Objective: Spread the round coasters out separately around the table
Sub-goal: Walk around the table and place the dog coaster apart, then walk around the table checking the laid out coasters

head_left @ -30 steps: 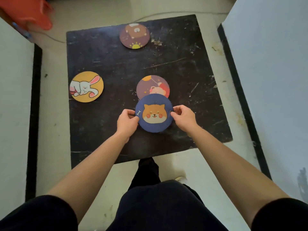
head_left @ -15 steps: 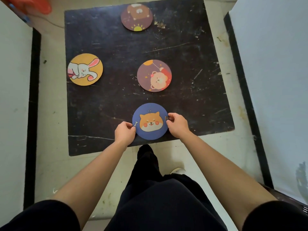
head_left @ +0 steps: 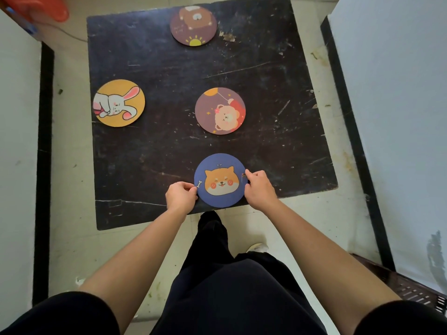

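Several round coasters lie apart on a scratched black square table [head_left: 157, 146]. A blue coaster with an orange dog face [head_left: 220, 180] sits at the table's near edge. My left hand [head_left: 181, 195] pinches its left rim and my right hand [head_left: 259, 188] pinches its right rim. A brown coaster with a pink bear [head_left: 220, 111] lies at the table's middle. At the left edge rests a yellow coaster with a white rabbit [head_left: 119, 103]. A brown coaster with a bear and a sun [head_left: 193, 25] lies at the far edge.
The table stands on a pale floor between white panels with black edging at left [head_left: 44, 141] and right [head_left: 348, 117]. An orange-red object [head_left: 38, 8] is at the far left corner. My dark-clothed legs [head_left: 232, 286] fill the bottom, with a dark grate [head_left: 411, 284] at right.
Both hands drew the blue dog coaster toward me, off the pink bear coaster that it overlapped, down to the near edge. The other coasters kept their places.
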